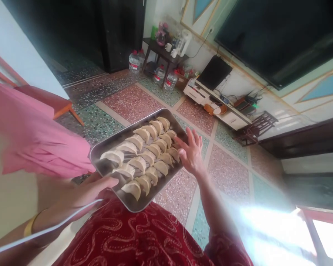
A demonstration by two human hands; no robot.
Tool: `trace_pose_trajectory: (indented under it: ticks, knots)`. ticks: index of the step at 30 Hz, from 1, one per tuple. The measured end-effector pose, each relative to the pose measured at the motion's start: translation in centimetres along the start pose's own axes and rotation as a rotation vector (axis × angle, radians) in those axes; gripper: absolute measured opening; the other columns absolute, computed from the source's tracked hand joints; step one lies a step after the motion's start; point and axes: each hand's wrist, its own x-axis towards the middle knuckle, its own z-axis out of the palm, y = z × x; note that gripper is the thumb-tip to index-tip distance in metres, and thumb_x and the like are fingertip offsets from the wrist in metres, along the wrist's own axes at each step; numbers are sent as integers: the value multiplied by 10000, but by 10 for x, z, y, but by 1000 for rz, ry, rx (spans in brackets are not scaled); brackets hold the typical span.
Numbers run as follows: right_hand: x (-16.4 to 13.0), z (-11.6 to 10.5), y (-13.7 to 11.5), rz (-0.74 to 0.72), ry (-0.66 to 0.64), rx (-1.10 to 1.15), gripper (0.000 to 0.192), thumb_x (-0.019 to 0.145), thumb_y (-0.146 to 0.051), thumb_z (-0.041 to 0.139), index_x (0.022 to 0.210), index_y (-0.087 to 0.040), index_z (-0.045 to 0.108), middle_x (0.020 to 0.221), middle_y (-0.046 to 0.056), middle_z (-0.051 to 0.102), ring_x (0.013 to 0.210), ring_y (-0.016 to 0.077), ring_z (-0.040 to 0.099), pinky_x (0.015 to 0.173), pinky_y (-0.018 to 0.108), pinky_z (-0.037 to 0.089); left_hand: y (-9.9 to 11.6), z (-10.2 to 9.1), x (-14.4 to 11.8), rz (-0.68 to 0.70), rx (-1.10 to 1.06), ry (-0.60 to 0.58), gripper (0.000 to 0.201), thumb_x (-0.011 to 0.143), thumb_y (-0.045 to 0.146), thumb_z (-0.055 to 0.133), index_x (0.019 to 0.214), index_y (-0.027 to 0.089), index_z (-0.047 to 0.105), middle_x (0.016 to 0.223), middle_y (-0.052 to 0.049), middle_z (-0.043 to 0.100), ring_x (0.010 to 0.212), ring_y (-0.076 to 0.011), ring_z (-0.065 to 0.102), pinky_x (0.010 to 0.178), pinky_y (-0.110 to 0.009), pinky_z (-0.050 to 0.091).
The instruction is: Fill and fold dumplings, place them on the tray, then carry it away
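Note:
A rectangular metal tray (105, 145) is held out in front of my body, tilted in view. Several uncooked dumplings (137, 164) lie on it in slanting rows. My left hand (100, 188) grips the near left corner, with the thumb over the rim and the other fingers partly hidden beneath. My right hand (191, 151) is at the right edge with its fingers spread; its index finger reaches over the rim near the end dumplings. Whether that hand bears any of the tray's weight I cannot tell.
Pink cloth (52, 144) hangs close at the left, by an orange-brown chair (44, 98). A white cable (58, 225) crosses my left forearm. Ahead stand water bottles (134, 62), a small dark table (163, 51), a low TV cabinet (230, 118) and a small dark chair (256, 129).

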Motion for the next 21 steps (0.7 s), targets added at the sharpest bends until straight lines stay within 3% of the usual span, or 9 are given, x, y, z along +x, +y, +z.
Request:
trace_pose_trajectory:
  ticks: [3, 7, 12, 16, 21]
  knots:
    - [30, 11, 34, -56, -7, 50, 569, 983, -597, 196, 1334, -337, 561, 1620, 16, 194, 1477, 376, 186, 1125, 701, 217, 24, 26, 27, -13, 8, 103, 307, 651, 321, 810, 899, 203, 674, 786, -14, 743, 707, -215, 710, 585, -228, 560]
    - [73, 20, 76, -231, -42, 117, 638, 956, -656, 154, 1309, -344, 584, 1630, 6, 165, 1496, 350, 153, 1166, 660, 157, 52, 71, 66, 133, -171, 124, 327, 628, 280, 774, 923, 167, 694, 823, -41, 754, 767, -239, 722, 655, -274, 581]
    - [128, 33, 124, -369, -101, 164, 646, 947, -674, 166, 1264, -344, 622, 1610, 1, 246, 1494, 327, 175, 1187, 627, 137, 88, 116, 101, 188, -262, 172, 252, 646, 209, 721, 889, 141, 713, 770, -52, 753, 748, -226, 721, 667, -278, 587]
    - [165, 44, 149, -394, -136, 209, 657, 951, -669, 161, 1291, -323, 604, 1618, 3, 232, 1497, 337, 163, 1186, 637, 119, 117, 126, 126, 235, -310, 93, 244, 692, 204, 681, 926, 147, 721, 827, -79, 764, 793, -237, 729, 684, -293, 593]
    - [206, 61, 155, -493, -187, 284, 658, 944, -678, 160, 1312, -338, 587, 1646, -19, 134, 1509, 348, 115, 1193, 635, 81, 155, 119, 167, 228, -338, 59, 212, 692, 198, 694, 900, 171, 727, 869, -111, 766, 827, -264, 737, 698, -313, 599]
